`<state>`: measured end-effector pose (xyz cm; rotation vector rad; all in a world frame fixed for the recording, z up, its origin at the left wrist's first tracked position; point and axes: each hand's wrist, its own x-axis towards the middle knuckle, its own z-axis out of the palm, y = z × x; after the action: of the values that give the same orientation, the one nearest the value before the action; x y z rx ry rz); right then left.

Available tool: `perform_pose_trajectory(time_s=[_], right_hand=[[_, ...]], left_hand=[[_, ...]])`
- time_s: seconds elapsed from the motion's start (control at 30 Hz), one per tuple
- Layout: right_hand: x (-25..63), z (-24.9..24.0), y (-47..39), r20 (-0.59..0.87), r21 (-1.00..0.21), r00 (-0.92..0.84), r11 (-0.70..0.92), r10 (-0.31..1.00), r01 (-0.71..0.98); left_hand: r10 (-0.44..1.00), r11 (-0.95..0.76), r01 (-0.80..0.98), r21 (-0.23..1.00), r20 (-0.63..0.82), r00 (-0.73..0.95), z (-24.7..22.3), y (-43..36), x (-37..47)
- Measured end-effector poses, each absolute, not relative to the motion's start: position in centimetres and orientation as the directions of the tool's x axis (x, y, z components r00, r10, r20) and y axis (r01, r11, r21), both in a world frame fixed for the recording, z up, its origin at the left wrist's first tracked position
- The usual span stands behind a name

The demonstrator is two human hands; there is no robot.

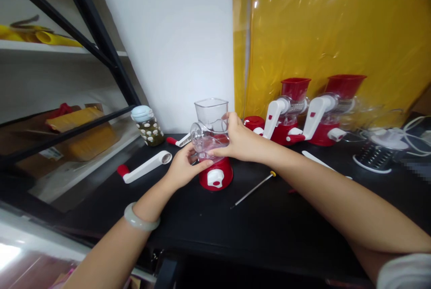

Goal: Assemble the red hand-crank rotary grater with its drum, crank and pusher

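Note:
A clear plastic grater body (211,120) with a square hopper stands upright on a red base (217,176) that has a white knob on its front. My left hand (184,167) is closed round the lower left side of the clear body, its thumb across the front just above the base. From the right, my right hand (237,138) grips the same body, thumb in front and fingers up beside the hopper. A white crank handle (146,166) with a red grip lies to the left. To the right of the base is a screwdriver (254,189) with a yellow end.
Two red and white graters (292,113) (332,113) stand at the back right, near a drum grater part (379,152). A jar with a blue lid (148,127) stands back left, beside a black-framed shelf (111,62). Everything rests on a black table (215,230).

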<state>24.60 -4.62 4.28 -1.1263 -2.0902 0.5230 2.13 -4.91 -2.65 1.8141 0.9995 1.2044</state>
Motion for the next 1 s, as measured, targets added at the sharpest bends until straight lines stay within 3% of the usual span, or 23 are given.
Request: perform_pose_trajectory(time_s=[0.1,0.23,0.43,0.73,1.0], right_hand=[[25.4,5.2,-4.4,0.336,-0.617,-0.429,0.541,0.838,0.572],[26.0,6.2,-4.3,0.383,-0.609,-0.486,0.610,0.786,0.506],[25.2,5.5,-3.9,0.386,-0.686,-0.435,0.569,0.813,0.453],[24.7,4.4,-3.0,0.435,-0.682,-0.411,0.591,0.801,0.430],[24.7,3.5,-2.5,0.554,-0.586,-0.426,0.699,0.715,0.410]], left_hand=[[0.885,-0.441,0.207,0.873,0.386,0.259,-2.4,-5.1,2.3],[0.868,-0.489,0.260,0.832,0.436,0.239,-2.3,-5.3,2.5],[0.854,-0.520,0.341,0.783,0.470,0.224,-2.4,-5.4,2.6],[0.862,-0.507,0.345,0.790,0.458,0.218,-2.3,-5.6,2.7],[0.856,-0.517,0.360,0.777,0.465,0.226,-2.2,-5.8,2.8]])
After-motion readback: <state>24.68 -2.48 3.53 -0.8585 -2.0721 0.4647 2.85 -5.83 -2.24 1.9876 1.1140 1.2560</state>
